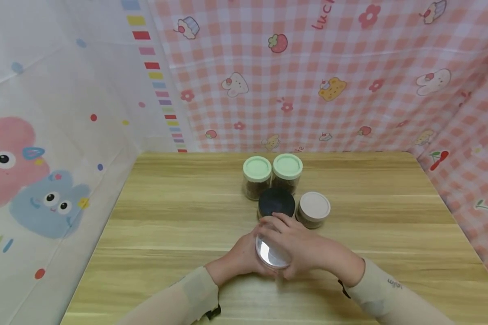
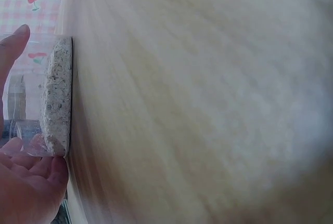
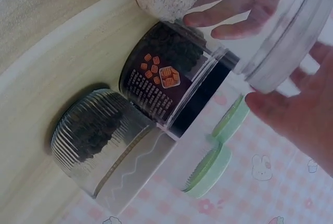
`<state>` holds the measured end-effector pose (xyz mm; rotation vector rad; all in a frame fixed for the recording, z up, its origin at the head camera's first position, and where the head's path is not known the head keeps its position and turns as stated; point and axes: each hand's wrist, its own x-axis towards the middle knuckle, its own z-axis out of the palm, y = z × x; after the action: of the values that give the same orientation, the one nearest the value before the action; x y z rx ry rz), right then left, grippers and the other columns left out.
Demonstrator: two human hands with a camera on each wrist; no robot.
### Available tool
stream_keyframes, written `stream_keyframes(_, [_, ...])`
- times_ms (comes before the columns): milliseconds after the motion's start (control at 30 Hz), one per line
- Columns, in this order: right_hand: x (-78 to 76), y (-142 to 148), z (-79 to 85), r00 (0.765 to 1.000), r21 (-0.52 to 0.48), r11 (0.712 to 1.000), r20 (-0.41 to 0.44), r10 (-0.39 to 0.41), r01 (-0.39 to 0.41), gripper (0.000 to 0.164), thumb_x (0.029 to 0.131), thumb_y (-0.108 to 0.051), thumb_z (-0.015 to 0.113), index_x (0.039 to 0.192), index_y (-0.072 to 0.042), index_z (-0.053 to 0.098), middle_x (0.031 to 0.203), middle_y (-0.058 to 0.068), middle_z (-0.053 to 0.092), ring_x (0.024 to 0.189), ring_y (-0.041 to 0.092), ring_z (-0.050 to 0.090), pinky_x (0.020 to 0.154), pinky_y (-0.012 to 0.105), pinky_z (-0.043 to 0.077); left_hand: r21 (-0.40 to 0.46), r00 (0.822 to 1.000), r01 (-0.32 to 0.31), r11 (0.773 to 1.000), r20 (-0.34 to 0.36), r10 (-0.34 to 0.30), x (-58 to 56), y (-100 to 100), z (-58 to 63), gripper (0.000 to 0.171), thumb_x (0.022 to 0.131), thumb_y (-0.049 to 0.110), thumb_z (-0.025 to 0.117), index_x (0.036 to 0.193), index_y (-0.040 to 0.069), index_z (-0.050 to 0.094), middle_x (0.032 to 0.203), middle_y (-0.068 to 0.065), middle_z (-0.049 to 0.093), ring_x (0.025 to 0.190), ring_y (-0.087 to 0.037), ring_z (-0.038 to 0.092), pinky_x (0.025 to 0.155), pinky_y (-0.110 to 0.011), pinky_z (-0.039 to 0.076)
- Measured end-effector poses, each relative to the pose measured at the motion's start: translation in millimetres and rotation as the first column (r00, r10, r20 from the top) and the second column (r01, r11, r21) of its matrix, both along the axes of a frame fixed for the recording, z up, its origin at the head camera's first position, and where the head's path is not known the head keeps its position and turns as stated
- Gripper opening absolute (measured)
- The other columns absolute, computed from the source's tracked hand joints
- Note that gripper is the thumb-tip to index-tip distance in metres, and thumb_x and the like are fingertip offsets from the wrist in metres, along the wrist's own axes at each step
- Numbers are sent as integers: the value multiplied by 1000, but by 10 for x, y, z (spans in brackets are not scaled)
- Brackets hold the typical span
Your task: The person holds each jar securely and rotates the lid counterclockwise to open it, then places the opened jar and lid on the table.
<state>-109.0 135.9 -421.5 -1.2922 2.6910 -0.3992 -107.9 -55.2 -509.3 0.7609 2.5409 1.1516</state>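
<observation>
Midway between the worktop's side edges, the clear jar of pale flakes stands gripped at its side by the left hand, I'd say for steadiness, while the right hand clasps its lid, apparently for purchase.

left sleeve: pale beige, black fitting | right sleeve: pale beige, dark lettering, black fitting
</observation>
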Motion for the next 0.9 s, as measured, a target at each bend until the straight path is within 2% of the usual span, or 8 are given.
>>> stream_keyframes(133, [19,-21,-3,994,14,997,-81,-79,80,101,57,-64,78,138,-14,44,134,13,42,117,31,43,97,45,43,29,1000,-5,1000,21,5,-5,8,17,119,50,44,91,145,19,25,132,1,52,114,-11,53,94,-26,46])
stream_keyframes(267, [8,-38,1,998,51,998,-62,-31,34,96,58,-48,82,139,-15,44,137,6,43,122,28,41,102,46,38,19,1000,-9,1000,26,8,5,7,29,118,50,41,92,145,17,26,132,0,52,114,-12,53,95,-26,46])
stream_keyframes(367, [5,-34,9,999,59,998,18,29,-30,99,56,-35,83,143,-22,38,148,-1,33,138,31,26,111,51,26,-31,1000,4,1000,-20,-5,17,4,38,116,51,44,91,144,11,30,134,-4,51,118,-15,52,97,-28,45])
stream_keyframes(433, [8,-36,15,1000,59,998,24,20,-21,101,58,-43,83,144,-24,36,150,1,30,140,35,23,111,54,24,-49,999,16,999,-45,-18,14,3,38,116,52,45,90,144,9,29,137,-6,49,120,-17,51,97,-29,45])
stream_keyframes(567, [15,-56,16,997,32,998,-53,-54,55,101,58,-63,78,141,-18,41,140,11,40,125,34,40,104,49,36,-12,1000,10,1000,-17,-11,-2,-5,22,117,53,46,89,146,14,25,135,-3,50,116,-13,52,94,-27,46])
stream_keyframes(700, [-1,-66,23,999,31,999,-51,-8,10,95,56,-48,83,138,-16,46,136,6,45,124,28,42,104,46,37,0,1000,-3,1000,1,3,6,-3,5,120,50,44,91,146,13,25,135,-1,50,116,-13,52,96,-26,45])
stream_keyframes(767, [-5,-57,31,999,33,999,-14,34,-33,96,55,-40,84,139,-20,44,143,1,41,133,29,35,108,48,32,-35,999,6,999,-39,-7,14,5,2,119,51,46,90,145,9,27,138,-4,48,121,-15,50,99,-28,44])
stream_keyframes(900, [3,-47,37,999,31,999,-47,-9,11,100,56,-53,82,141,-18,42,143,10,39,131,36,36,105,51,35,-44,999,6,999,-51,-8,8,15,-7,119,51,46,90,145,9,27,136,-5,49,120,-15,51,97,-28,45])
